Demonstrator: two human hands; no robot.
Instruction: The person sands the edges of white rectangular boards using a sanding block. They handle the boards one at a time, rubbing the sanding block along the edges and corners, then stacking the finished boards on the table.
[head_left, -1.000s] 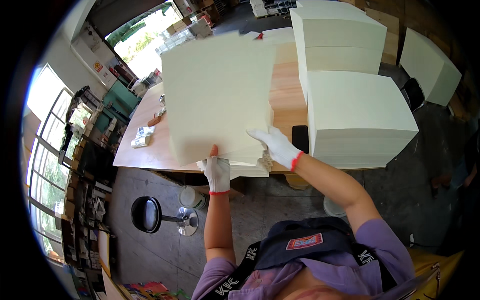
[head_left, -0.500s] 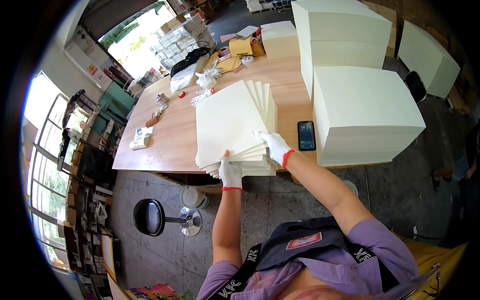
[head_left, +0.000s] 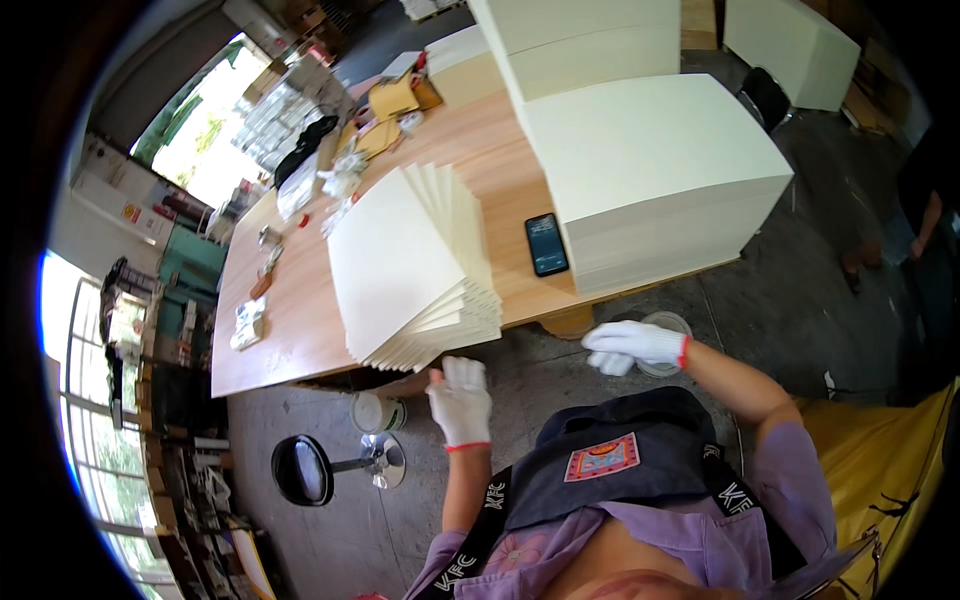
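A fanned pile of cream-white paper sheets [head_left: 395,270] lies near the table's front edge, its layers turned in steps. My left hand [head_left: 462,402], in a white knit glove with a red cuff, is just in front of the pile's near edge. Its thumb stands apart from the slightly bent fingers, and it holds nothing. Farther right, my right hand [head_left: 637,345], gloved the same way, hangs in front of the table, away from the paper. Its fingers extend leftward, partly overlapping, with nothing visible in them.
A black phone [head_left: 546,245] lies between the fanned pile and a tall block of paper [head_left: 655,150]. Gloves, yellow envelopes [head_left: 393,97] and plastic bags crowd the table's far side. Below stand a black stool [head_left: 302,470], a white bucket [head_left: 377,412] and another round container [head_left: 668,325].
Both hands have let go of the fanned pile and drawn back toward me. My right hand has swung away to the right. The whole view has shifted and tilted.
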